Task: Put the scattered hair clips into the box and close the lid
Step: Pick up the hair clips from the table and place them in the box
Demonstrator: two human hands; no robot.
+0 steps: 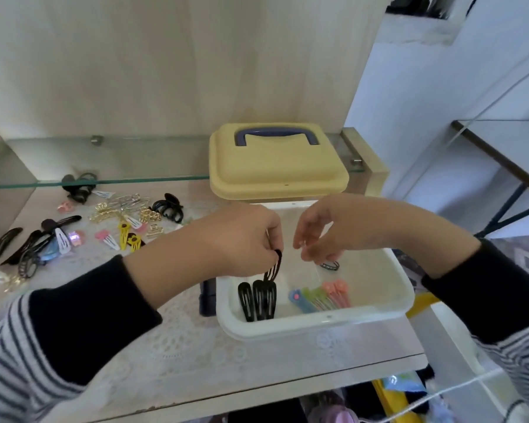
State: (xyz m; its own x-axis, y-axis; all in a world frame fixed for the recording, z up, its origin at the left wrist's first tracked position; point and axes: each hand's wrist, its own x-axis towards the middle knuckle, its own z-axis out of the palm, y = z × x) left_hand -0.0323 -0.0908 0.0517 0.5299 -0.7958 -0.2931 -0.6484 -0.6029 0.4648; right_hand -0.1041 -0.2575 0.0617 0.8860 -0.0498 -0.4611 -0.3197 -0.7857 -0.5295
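Plainly the job is only partly done. At the near right corner of the surface [180,346] sits the white box [315,326], open. Black clips [257,300] lie side by side along its left wall, long axes running near to far, rounded ends toward the far edge. A fan of coloured clips [321,297] lies beside them, decorated heads also pointing far.

Over the box the left hand [242,236] pinches a third black clip [274,268] by its top end. It hangs steeply, lower tip tilted to the near left, just above the laid ones. The right hand [318,230] hovers close by with its fingers curled downward. Whether it holds anything I cannot tell, though a small dark clip [330,265] shows just under its fingertips.

Further back on the left, many loose clips [74,233] lie scattered, pointing every way. Toward the far edge the yellow lid [275,166] rests behind the box, handle up. Most of the gathering, and the closing, look still to come.
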